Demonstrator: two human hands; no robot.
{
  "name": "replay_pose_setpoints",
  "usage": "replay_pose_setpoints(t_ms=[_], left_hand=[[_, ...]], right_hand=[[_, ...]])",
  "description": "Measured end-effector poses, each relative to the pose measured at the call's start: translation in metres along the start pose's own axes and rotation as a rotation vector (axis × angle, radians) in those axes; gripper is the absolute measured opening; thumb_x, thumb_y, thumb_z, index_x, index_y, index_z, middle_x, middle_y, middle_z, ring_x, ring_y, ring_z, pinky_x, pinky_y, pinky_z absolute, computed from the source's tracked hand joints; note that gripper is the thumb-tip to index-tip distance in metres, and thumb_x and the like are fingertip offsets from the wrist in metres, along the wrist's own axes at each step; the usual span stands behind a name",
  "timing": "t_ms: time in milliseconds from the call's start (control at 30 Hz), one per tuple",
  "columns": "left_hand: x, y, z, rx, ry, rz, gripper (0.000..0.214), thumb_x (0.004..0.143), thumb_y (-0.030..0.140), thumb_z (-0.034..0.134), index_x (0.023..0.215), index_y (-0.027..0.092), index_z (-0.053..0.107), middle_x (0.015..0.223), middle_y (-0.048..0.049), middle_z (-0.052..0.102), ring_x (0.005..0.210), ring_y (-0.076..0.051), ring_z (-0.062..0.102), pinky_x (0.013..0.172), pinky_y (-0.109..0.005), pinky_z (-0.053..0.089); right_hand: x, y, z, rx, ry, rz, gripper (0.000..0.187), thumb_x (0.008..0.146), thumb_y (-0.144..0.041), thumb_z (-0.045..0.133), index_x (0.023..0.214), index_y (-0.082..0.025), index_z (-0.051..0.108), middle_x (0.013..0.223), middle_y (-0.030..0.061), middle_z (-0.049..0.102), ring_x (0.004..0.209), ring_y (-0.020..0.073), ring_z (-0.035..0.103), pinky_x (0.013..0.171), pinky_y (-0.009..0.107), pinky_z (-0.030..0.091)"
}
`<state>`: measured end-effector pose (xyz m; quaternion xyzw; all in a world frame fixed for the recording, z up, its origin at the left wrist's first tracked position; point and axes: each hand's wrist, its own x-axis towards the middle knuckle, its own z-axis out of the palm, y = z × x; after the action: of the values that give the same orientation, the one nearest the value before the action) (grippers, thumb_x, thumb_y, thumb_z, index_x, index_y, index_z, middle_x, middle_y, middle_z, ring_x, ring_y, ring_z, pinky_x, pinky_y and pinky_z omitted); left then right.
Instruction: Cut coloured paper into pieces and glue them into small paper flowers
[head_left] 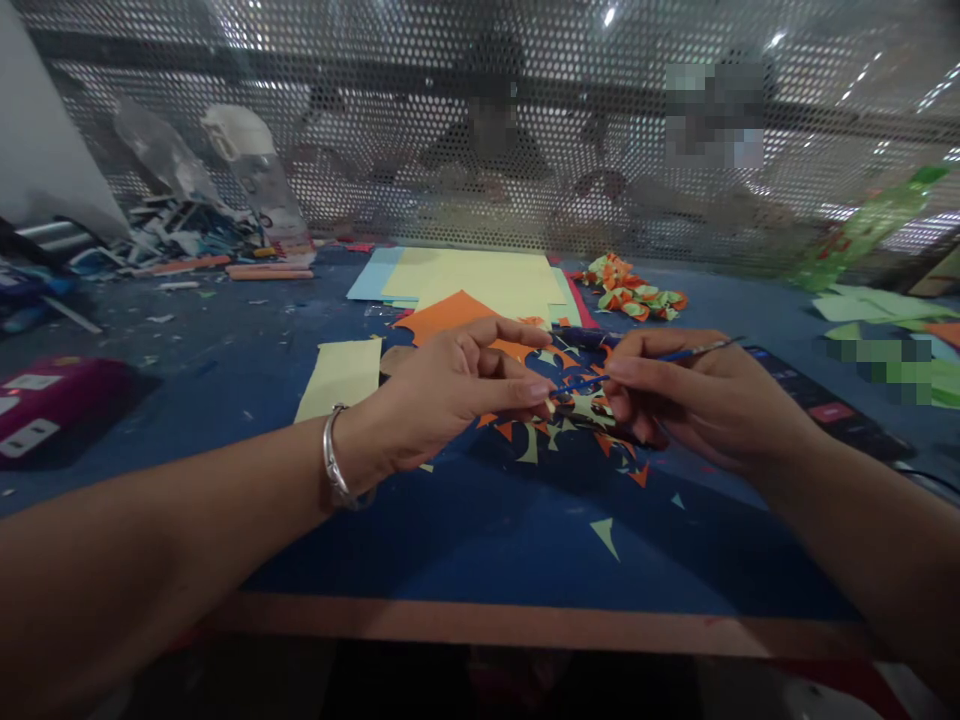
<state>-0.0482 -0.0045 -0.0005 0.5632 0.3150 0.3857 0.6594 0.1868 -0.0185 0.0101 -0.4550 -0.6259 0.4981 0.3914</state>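
Note:
My right hand (675, 390) pinches a thin blue paintbrush (581, 386), its fine dark end pointing up to the right. The brush's other end meets the thumb tip of my left hand (480, 370). My left thumb and bent fingers are closed there, with the index finger stretched out above. A small pale bit shows by the thumb, too small to name. Beneath both hands lie orange and pale green paper scraps (527, 445). An orange paper sheet (457, 312) lies behind my left hand, and a pale yellow paper piece (346, 375) is left of it.
Yellow sheets (480, 272) and crumpled orange and green paper pieces (634, 290) lie farther back. A phone (817, 400) is beside my right hand. At the left are a magenta case (64, 400) and a clear bottle (259, 180); a green bottle (870, 230) stands right. Perforated metal (360, 200) rises behind.

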Motion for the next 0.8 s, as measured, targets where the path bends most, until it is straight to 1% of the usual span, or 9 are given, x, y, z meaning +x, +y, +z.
replay_pose_setpoints(t_ms=[67, 133, 233, 333, 500, 633, 800], left_hand=[[0.0000, -0.0001, -0.0008, 0.011, 0.010, 0.006, 0.044, 0.080, 0.006, 0.077, 0.120, 0.013, 0.061, 0.074, 0.0014, 0.073, 0.070, -0.009, 0.068, 0.069, -0.020, 0.051], [0.0000, -0.0001, -0.0013, 0.027, 0.021, 0.011, 0.044, 0.079, 0.004, 0.077, 0.120, 0.013, 0.061, 0.076, 0.0010, 0.074, 0.071, -0.008, 0.068, 0.071, -0.020, 0.051], [0.0003, 0.0000, -0.0016, 0.051, 0.029, 0.017, 0.040, 0.077, 0.002, 0.077, 0.113, 0.012, 0.064, 0.077, 0.0001, 0.074, 0.072, -0.009, 0.069, 0.073, -0.021, 0.052], [0.0009, -0.0003, -0.0018, 0.059, 0.041, 0.015, 0.036, 0.075, 0.001, 0.078, 0.106, 0.012, 0.065, 0.076, -0.0005, 0.074, 0.073, -0.010, 0.069, 0.074, -0.023, 0.053], [0.0004, -0.0012, -0.0020, 0.074, 0.036, 0.021, 0.035, 0.074, 0.001, 0.078, 0.105, 0.011, 0.066, 0.077, -0.0006, 0.072, 0.073, -0.010, 0.069, 0.073, -0.022, 0.053], [-0.0008, -0.0012, -0.0018, 0.068, 0.023, 0.004, 0.034, 0.074, 0.000, 0.077, 0.104, 0.011, 0.066, 0.077, -0.0001, 0.071, 0.070, -0.009, 0.067, 0.070, -0.023, 0.053], [-0.0011, -0.0017, -0.0016, 0.067, 0.010, -0.035, 0.027, 0.075, 0.004, 0.078, 0.098, 0.011, 0.067, 0.074, 0.0003, 0.070, 0.069, -0.009, 0.066, 0.067, -0.021, 0.052]], right_hand=[[0.0002, -0.0002, 0.0004, -0.001, -0.001, 0.003, 0.033, 0.081, -0.042, 0.079, 0.066, -0.016, 0.064, 0.059, 0.0009, 0.067, 0.041, 0.0066, 0.057, 0.038, 0.015, 0.039], [0.0006, -0.0002, 0.0014, 0.000, -0.011, 0.013, 0.032, 0.080, -0.041, 0.080, 0.066, -0.016, 0.065, 0.059, 0.0013, 0.067, 0.041, 0.0069, 0.057, 0.037, 0.015, 0.037], [0.0011, -0.0001, 0.0038, 0.012, -0.024, 0.038, 0.032, 0.077, -0.041, 0.082, 0.066, -0.016, 0.065, 0.059, 0.0010, 0.067, 0.041, 0.0066, 0.057, 0.036, 0.014, 0.035], [0.0009, 0.0002, 0.0055, 0.031, -0.022, 0.053, 0.032, 0.074, -0.041, 0.085, 0.067, -0.016, 0.066, 0.058, 0.0008, 0.067, 0.041, 0.0063, 0.057, 0.036, 0.013, 0.037], [0.0001, 0.0023, 0.0048, 0.047, -0.025, 0.063, 0.031, 0.075, -0.040, 0.085, 0.069, -0.016, 0.067, 0.059, 0.0007, 0.068, 0.040, 0.0064, 0.058, 0.036, 0.013, 0.038], [-0.0005, 0.0027, 0.0042, 0.052, -0.033, 0.073, 0.031, 0.075, -0.040, 0.085, 0.069, -0.016, 0.067, 0.059, 0.0002, 0.068, 0.041, 0.0067, 0.059, 0.038, 0.014, 0.041], [0.0002, 0.0015, 0.0051, 0.033, -0.041, 0.056, 0.033, 0.074, -0.042, 0.086, 0.068, -0.016, 0.066, 0.058, 0.0003, 0.068, 0.042, 0.0067, 0.059, 0.038, 0.014, 0.040]])
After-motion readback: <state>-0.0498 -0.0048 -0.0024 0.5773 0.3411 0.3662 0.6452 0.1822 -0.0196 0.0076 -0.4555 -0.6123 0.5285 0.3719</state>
